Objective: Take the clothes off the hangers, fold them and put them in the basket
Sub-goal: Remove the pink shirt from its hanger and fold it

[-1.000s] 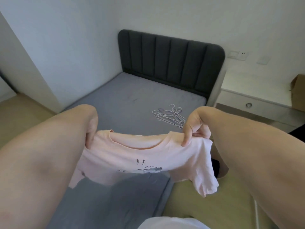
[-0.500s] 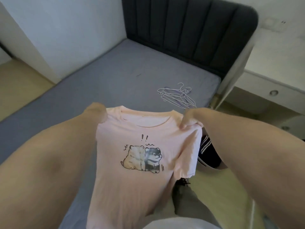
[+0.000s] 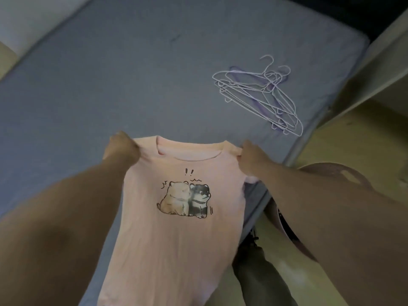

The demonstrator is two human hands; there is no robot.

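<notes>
Pink T-shirt (image 3: 176,239) is held spread by its two shoulders above the near right part of the grey bed (image 3: 99,85), with the print facing up and the hem hanging toward the near edge of view. No hanger is seen in it, so the taking-off step is judged done for this garment. No fold has been made in it yet.

At the left, the left grip (image 3: 122,149) is closed on one shoulder of the shirt, the cloth being pinched and bunched between curled fingers and thumb. In the middle, the body of the shirt is drawn fairly flat between the two holds, with the neckline on the far side. To the right of it, the right grip (image 3: 251,159) is likewise closed, its fingers curled round the other shoulder.

Farther right and farther off, a heap of bare wire hangers (image 3: 260,93) lies on the bed, well apart from the shirt, so several garments are judged to have been stripped. At the right, on the floor (image 3: 357,133) beside the bed, a round rim is partly hidden by the right forearm. It is taken to be the basket (image 3: 331,171), and something dark with pale stripes is glimpsed in it. For this shirt, laying down, folding and placing in the basket are judged to be left. Whether more hung clothes remain cannot be told.
</notes>
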